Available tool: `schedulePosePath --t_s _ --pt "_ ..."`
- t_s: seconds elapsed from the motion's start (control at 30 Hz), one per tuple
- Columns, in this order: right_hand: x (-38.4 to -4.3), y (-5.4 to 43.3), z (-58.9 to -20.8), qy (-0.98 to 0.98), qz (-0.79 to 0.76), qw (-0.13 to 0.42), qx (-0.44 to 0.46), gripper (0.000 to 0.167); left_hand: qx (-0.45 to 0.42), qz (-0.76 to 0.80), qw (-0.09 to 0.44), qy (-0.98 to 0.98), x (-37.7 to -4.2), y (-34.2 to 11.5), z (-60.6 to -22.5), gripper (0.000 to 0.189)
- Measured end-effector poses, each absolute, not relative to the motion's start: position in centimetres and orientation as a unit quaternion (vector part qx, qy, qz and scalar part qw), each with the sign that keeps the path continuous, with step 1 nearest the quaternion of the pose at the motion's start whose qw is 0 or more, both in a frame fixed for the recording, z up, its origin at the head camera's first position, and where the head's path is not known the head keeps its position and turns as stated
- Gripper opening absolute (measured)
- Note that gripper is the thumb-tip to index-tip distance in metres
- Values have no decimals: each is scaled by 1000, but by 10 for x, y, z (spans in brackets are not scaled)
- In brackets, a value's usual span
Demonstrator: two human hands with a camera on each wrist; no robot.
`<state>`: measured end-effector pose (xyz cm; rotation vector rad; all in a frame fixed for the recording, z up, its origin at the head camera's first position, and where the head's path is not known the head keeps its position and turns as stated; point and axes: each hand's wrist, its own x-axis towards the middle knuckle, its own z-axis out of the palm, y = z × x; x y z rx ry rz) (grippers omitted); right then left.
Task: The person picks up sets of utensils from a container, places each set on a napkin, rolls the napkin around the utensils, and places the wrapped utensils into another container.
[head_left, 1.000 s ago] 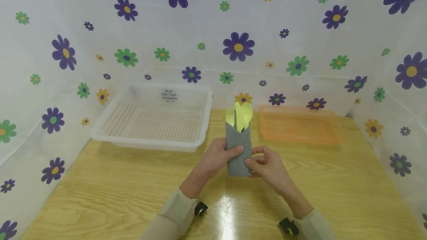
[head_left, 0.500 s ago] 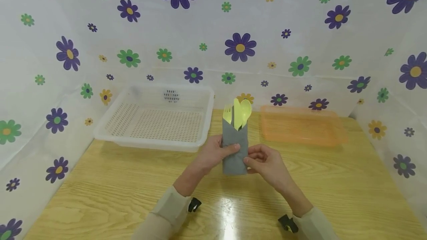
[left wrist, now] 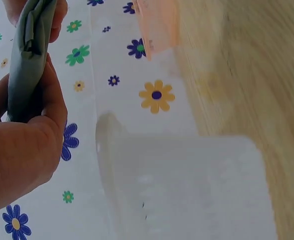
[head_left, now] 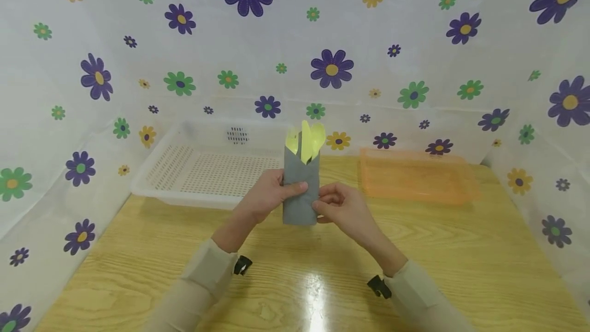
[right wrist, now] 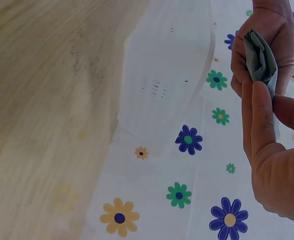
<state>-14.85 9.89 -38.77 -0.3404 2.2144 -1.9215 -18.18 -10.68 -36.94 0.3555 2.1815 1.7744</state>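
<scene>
A grey folded napkin (head_left: 300, 209) is held upright above the table, like a pocket. Out of its top stick a yellow-green fork (head_left: 292, 140), a knife (head_left: 305, 140) and a spoon (head_left: 317, 137). My left hand (head_left: 267, 194) grips the napkin from the left, thumb across its front. On the lower right edge, my right hand (head_left: 346, 211) pinches the napkin between thumb and fingers. Both wrist views show the napkin's folded bottom edge, the left one with the napkin (left wrist: 29, 60) between thumb and fingers.
Behind and left of my hands stands a white plastic basket (head_left: 184, 196), partly covered by the left hand and napkin. An orange tray (head_left: 417, 175) lies at the back right of the wooden table (head_left: 451, 250). A flower-printed sheet (head_left: 286, 24) surrounds the table on the visible sides.
Both hands have carried the napkin with its cutlery up and to the left, so that it now overlaps the basket's right edge in the head view. The grips look the same.
</scene>
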Motion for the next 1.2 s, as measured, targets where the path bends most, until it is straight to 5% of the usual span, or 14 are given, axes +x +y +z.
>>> schedulePosePath --t_s 0.7,1.2 --pt "-208 27 -371 789 -599 75 -109 26 68 604 194 770 -239 -165 -353 52" --pt "-215 19 -380 803 -579 72 -124 23 10 581 214 785 -269 -178 -360 55"
